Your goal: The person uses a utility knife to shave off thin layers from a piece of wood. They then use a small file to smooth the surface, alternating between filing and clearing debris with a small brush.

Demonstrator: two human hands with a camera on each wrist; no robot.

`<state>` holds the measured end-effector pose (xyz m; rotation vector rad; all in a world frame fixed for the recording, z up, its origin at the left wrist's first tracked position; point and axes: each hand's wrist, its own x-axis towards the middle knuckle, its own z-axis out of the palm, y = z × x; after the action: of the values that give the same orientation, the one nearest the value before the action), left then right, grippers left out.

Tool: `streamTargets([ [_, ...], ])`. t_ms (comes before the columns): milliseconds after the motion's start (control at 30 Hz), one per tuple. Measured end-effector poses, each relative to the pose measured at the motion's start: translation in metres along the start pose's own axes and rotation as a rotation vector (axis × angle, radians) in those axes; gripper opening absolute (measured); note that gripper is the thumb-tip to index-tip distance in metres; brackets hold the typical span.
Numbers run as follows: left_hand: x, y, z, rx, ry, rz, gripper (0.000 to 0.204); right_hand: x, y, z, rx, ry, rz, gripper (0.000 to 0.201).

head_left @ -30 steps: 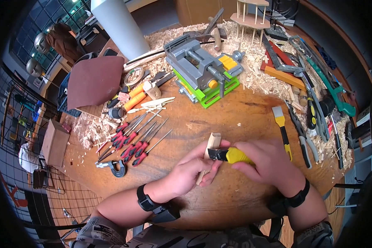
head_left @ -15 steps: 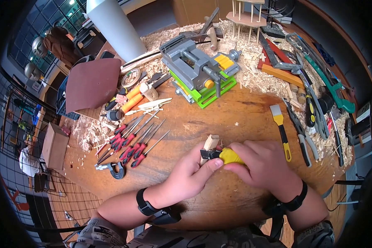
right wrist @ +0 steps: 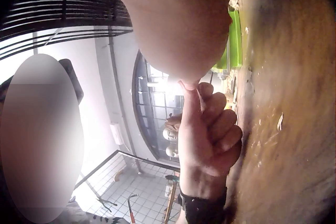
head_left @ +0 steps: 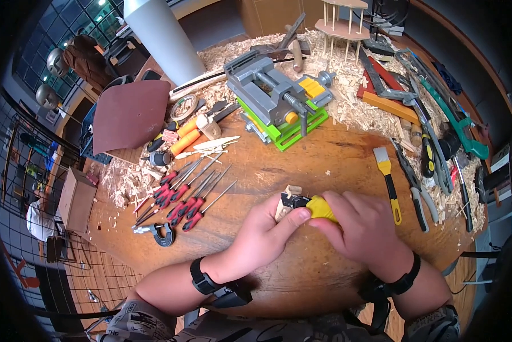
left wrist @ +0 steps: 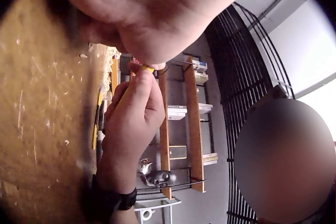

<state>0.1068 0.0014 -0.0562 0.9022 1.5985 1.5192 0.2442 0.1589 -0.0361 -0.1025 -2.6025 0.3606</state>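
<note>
In the head view my left hand (head_left: pixel 259 233) grips a small pale wood block (head_left: pixel 280 212) over the front part of the table. My right hand (head_left: pixel 361 225) holds a yellow utility knife (head_left: pixel 323 210) with a black front end. That black end lies across the block near its far end, where a raised sliver of wood (head_left: pixel 293 188) shows. My left thumb presses at the knife, just behind its black part. In the left wrist view only a bit of the yellow knife (left wrist: pixel 148 69) shows between the hands. Both hands hide the block in the right wrist view.
Red-handled files (head_left: pixel 179 199) and a micrometer (head_left: pixel 162 233) lie to the left. A grey vise (head_left: pixel 273 91) on a green base stands behind. A scraper with a yellow handle (head_left: pixel 388 179) and pliers (head_left: pixel 418 199) lie to the right. Wood shavings (head_left: pixel 341 102) cover the back.
The knife has moved left and its black end now lies across the block. My left thumb has shifted from the block to the knife. A raised sliver now shows at the block's far end.
</note>
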Motion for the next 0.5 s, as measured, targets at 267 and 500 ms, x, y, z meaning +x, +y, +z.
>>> streamTargets([
  [267, 0.005, -0.001, -0.003, -0.092, -0.002, -0.046, 0.017, 0.000, -0.007, 0.000, -0.071, -0.001, 0.067, 0.038],
  [500, -0.008, 0.014, -0.010, -0.187, -0.024, -0.142, 0.018, 0.002, 0.030, 0.000, 0.011, 0.205, 0.241, 0.036],
])
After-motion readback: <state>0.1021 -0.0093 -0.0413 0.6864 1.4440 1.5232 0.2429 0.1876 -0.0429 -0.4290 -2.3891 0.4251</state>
